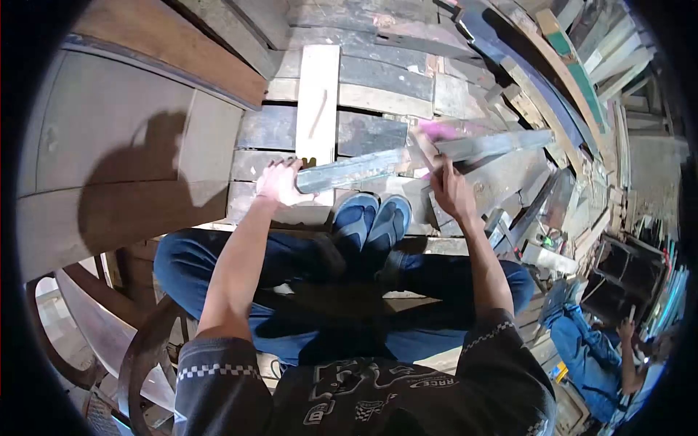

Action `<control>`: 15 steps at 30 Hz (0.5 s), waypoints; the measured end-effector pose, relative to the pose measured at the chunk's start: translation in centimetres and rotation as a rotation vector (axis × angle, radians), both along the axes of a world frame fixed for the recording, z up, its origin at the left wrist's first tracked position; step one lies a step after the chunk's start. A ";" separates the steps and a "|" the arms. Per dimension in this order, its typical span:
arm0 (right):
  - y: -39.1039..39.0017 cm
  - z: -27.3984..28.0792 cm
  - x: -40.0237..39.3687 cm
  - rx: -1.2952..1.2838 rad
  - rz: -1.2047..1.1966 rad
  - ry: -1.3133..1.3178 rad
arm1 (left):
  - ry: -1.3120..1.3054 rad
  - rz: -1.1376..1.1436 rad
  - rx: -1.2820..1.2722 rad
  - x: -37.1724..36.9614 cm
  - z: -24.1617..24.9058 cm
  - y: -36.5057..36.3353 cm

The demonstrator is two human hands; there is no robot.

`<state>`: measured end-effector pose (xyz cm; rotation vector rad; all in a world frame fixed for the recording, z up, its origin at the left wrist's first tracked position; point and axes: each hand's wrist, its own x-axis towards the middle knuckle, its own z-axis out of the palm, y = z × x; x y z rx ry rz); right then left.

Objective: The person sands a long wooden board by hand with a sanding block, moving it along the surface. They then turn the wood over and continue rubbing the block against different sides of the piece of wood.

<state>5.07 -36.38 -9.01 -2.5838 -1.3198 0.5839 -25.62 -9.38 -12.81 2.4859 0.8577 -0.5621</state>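
A long grey wooden plank (352, 171) stretches across in front of me above the floor, from the left toward the right. My left hand (280, 183) is closed around its left end. My right hand (454, 192) is closed on a short brown wooden-looking piece (424, 144) that crosses the plank near its middle. That piece is smeared by motion, and its kind cannot be made out. Beside it shows a blurred pink patch (439, 131). Past the right hand, the grey length (502, 144) continues and is blurred too.
A pale board (317, 102) lies on the plank floor ahead. Large wooden panels (116, 131) stand at the left, with a curved wooden chair part (145, 349) below. Scrap timber (560, 94) is piled at the right. Another person (589, 356) sits at lower right.
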 end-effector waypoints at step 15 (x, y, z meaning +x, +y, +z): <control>1.5 2.5 -2.0 0.024 0.003 0.080 | -0.048 -0.061 0.069 -0.8 -1.4 -0.3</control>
